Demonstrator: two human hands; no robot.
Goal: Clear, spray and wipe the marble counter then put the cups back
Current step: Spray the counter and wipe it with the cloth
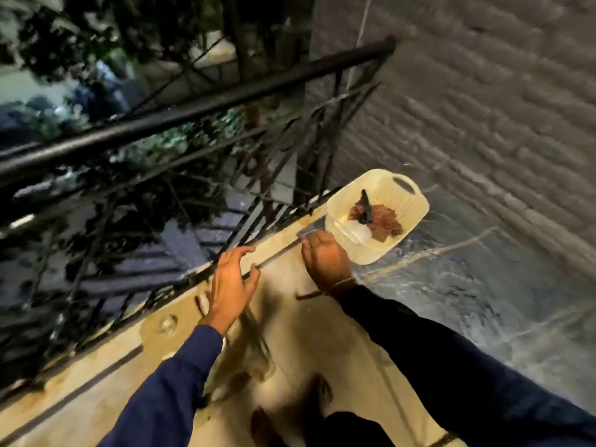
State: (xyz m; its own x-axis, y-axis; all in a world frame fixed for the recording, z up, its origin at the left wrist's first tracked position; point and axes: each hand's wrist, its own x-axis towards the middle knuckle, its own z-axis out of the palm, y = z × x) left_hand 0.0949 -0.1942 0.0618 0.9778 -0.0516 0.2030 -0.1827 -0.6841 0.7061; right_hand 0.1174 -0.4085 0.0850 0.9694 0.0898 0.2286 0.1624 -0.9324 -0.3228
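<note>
Navy sleeves run up from the bottom of the frame, over a beige stone strip (290,350) that crosses the lower middle. On this strip, left of centre, sits a small clear round thing, probably a cup (167,324), close to the foot of the black railing (193,108). The left hand (230,285) hovers just above the strip with its fingers spread and nothing in it. The right hand (325,261) has its back to the camera and its fingers curled downward at the near rim of the cream basket (412,204); the blur hides whether it grips the rim or only touches it. The basket stands right of centre, at the edge of the dark, veined marble counter (483,285) that fills the right side, and it holds a brown cloth (385,221) and what looks like a spray bottle (366,209) with a black trigger. Beyond it, the railing's open bars cross the upper left, with foliage and a drop behind them, and a ribbed grey wall (483,108) fills the upper right. The likely mishaps are a careless sweep of the left hand sending the cup between the bars, or a one-sided pull tipping the basket and spilling its contents.
</note>
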